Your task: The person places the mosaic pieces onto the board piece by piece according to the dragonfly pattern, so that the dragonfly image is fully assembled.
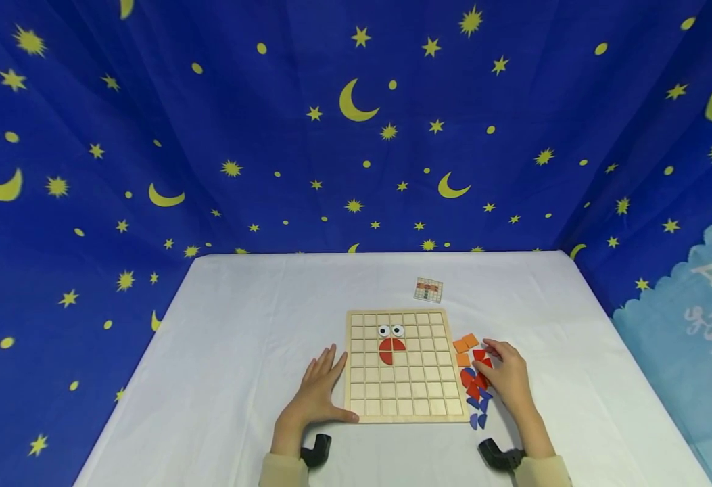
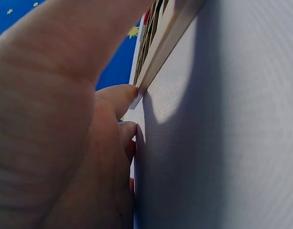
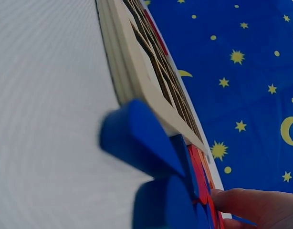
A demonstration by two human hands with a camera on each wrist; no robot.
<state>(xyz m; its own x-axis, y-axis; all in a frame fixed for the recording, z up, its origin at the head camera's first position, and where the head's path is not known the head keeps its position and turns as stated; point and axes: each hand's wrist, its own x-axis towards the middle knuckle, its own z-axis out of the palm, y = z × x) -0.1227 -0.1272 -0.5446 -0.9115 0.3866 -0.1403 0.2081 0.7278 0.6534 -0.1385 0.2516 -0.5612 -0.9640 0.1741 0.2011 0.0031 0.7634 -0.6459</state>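
A square wooden grid board lies on the white table. My left hand is spread at its left side, thumb on the near left corner and fingertips along the edge. Two round eye pieces and several red quarter-circle pieces sit in the board's cells. To the right of the board, my right hand is over a loose pile, its thumb at the red pieces and index finger stretched beyond them. In the right wrist view, a fingertip meets the red pieces, with blue pieces nearer the camera.
Orange squares lie at the far end of the pile, blue pieces at the near end. A small pattern card lies beyond the board. A blue curtain with stars and moons stands behind the table.
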